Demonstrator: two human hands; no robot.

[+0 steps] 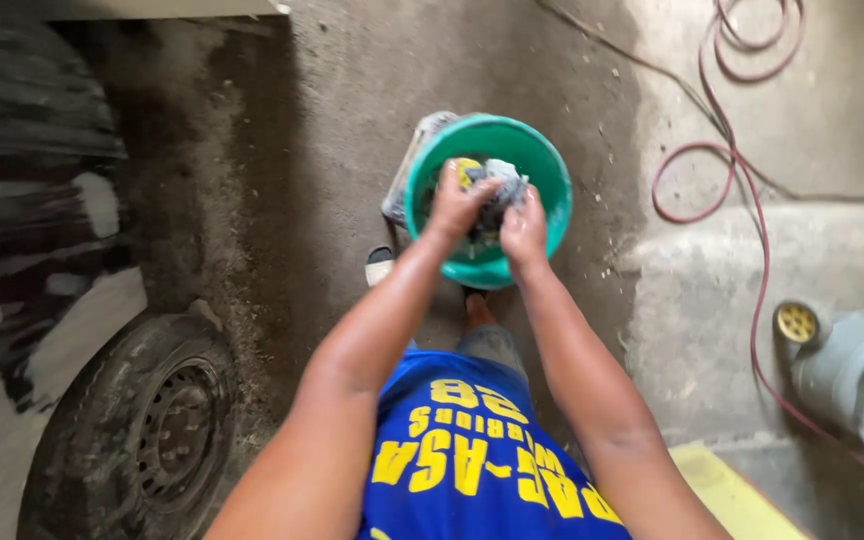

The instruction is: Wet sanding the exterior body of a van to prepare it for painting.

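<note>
soapy grey cloth (500,192) is being wrung over the green bucket (542,165) on the wet concrete floor (352,100), gripped by the closed fingers of the left hand (457,203) and right hand (524,232); twisting is best kept low over the bucket.

A grey, soapy cloth (500,192) is gripped; beneath it a teal-green bucket (542,170); nearer, a blue shirt (472,450) yellow-lettered; right, a red hose (742,180).
</note>
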